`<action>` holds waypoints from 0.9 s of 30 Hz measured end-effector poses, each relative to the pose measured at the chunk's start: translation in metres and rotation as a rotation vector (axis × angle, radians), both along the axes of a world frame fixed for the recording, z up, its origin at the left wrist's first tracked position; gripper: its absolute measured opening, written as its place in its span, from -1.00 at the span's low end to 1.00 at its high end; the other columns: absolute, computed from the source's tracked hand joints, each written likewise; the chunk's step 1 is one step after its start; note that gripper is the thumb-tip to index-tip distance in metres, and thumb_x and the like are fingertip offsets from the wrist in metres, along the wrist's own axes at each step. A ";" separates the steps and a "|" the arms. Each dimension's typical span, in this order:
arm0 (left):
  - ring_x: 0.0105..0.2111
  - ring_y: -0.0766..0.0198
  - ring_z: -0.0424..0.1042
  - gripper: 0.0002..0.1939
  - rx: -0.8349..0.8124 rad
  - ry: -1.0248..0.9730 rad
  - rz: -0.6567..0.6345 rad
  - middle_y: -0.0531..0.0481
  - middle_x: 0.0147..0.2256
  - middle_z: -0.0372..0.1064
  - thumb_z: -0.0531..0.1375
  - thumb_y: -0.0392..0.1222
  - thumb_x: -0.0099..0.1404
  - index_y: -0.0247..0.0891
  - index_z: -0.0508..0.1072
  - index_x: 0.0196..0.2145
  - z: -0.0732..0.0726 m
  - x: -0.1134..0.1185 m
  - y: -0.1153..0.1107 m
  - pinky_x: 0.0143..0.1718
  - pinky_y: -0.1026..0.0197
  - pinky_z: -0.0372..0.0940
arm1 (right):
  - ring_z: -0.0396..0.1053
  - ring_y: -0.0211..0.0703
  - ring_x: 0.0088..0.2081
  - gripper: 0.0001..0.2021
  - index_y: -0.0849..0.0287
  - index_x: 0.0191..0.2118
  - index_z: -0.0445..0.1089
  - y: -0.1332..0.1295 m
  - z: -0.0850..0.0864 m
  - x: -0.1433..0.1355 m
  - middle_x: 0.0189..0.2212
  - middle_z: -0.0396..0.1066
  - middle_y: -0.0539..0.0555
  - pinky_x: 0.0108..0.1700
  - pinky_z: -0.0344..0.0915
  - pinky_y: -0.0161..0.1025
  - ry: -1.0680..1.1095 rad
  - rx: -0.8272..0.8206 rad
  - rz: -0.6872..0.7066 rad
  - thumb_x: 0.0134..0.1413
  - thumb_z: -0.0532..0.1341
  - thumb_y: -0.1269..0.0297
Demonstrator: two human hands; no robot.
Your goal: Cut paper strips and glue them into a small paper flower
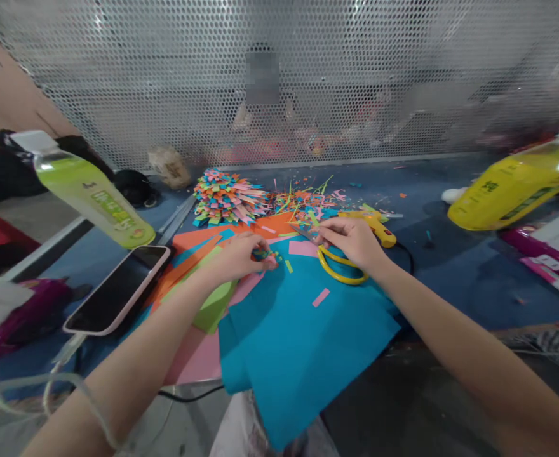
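Note:
Blue paper (303,336) lies over orange, green and pink sheets at the table's front edge. My left hand (248,257) is closed around a small bunch of coloured paper bits (262,255) above the blue paper's upper left. My right hand (349,240) is pinched at the upper right, its fingertips by a green paper strip (313,218); what they grip is too small to name. Yellow-handled scissors (341,277) lie just under that hand, blades pointing up and left. Small pink and green strips rest on the blue paper.
A fringed paper bundle (229,198) and loose shreds (303,202) sit behind the sheets. A yellow glue gun (377,227) is at right. Drink bottles (91,193) (512,184) flank the table. A phone (117,292) with a cable lies left. A perforated metal panel (336,82) stands behind.

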State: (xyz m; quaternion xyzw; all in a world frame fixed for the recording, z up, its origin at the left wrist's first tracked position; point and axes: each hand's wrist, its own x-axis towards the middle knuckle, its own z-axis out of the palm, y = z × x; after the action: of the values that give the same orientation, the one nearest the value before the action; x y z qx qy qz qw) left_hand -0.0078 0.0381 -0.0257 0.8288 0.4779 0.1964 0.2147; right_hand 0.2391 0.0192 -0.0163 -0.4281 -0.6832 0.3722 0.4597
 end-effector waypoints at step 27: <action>-0.25 0.21 0.49 -0.70 -0.517 -1.038 0.102 -0.02 -0.35 0.48 0.35 -0.19 -0.01 -0.28 0.34 -0.34 0.013 0.019 -0.018 -0.30 0.19 0.42 | 0.25 -0.33 -0.56 -0.77 0.14 -0.49 0.29 -0.002 0.004 0.001 -0.57 0.30 -0.04 -0.53 0.21 -0.33 0.141 0.029 0.153 0.10 0.15 0.14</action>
State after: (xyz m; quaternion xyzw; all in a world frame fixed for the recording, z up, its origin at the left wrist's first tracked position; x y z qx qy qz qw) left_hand 0.0113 0.0198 -0.0129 0.5206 0.3816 0.4640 0.6067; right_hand 0.2406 0.0173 -0.0124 -0.3408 -0.6852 0.4256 0.4829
